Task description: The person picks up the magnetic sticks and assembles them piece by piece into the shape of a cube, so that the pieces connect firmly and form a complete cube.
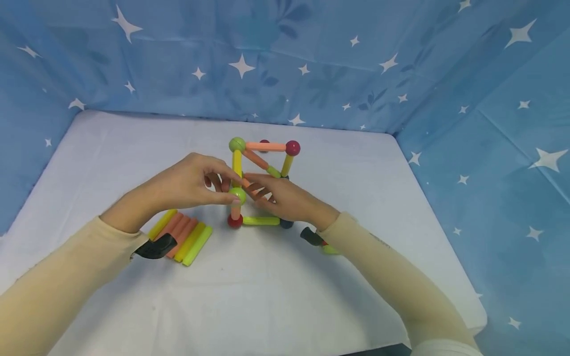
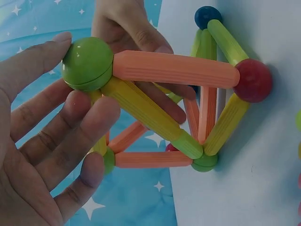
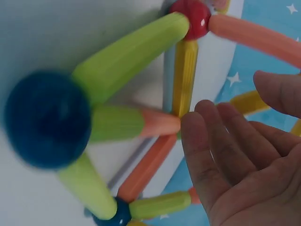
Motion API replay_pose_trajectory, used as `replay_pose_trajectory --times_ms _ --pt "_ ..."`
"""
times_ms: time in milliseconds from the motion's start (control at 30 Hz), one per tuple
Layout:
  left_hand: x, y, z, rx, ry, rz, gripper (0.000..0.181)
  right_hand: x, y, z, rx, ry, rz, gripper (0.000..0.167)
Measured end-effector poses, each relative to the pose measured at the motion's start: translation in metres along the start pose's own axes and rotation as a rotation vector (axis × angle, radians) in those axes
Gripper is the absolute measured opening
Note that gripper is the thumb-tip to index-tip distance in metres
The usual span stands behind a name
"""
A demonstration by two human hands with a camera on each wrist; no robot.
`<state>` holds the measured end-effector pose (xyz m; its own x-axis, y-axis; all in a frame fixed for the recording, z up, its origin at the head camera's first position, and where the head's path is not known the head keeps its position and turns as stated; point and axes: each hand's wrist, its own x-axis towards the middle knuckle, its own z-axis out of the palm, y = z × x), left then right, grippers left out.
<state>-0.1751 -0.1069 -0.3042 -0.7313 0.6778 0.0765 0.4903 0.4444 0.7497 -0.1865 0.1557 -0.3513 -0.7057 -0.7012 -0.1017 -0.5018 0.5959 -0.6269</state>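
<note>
A frame of coloured rods and balls stands on the white surface. My left hand has its thumb and curled fingers round a green ball, where an orange rod and a yellow rod meet. On the frame's right side is my right hand, fingers loosely bent and holding nothing. Its fingertips lie beside the rods in the right wrist view, close to a yellow rod; contact cannot be told. A dark blue ball looms at the left there.
Yellow, orange and green rods lie side by side left of the frame, partly under the left wrist's black strap. Part of a green rod shows beneath the right forearm. Behind the white table hangs a blue star-patterned cloth.
</note>
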Motion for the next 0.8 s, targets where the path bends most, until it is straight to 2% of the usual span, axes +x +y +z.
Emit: replay_pose_trajectory --times_ms 100,267,600,700,800 --pt "-0.001 -0.001 0.0 0.004 -0.004 0.012 0.029 0.011 -0.002 0.003 0.08 -0.028 -0.035 0.053" --pt "-0.002 -0.002 -0.001 0.049 0.004 0.049 0.031 0.015 -0.006 0.004 0.056 -0.019 -0.08 0.049" --pt "-0.001 -0.003 0.0 0.049 0.004 0.096 0.025 0.016 -0.007 0.006 0.036 -0.054 -0.054 0.054" --pt "-0.001 -0.003 0.001 0.046 0.003 0.107 0.024 0.009 -0.005 0.006 -0.003 -0.019 -0.033 0.059" --pt "-0.001 -0.003 0.001 0.046 0.005 0.104 0.022 -0.002 -0.003 0.005 -0.095 0.086 -0.019 0.057"
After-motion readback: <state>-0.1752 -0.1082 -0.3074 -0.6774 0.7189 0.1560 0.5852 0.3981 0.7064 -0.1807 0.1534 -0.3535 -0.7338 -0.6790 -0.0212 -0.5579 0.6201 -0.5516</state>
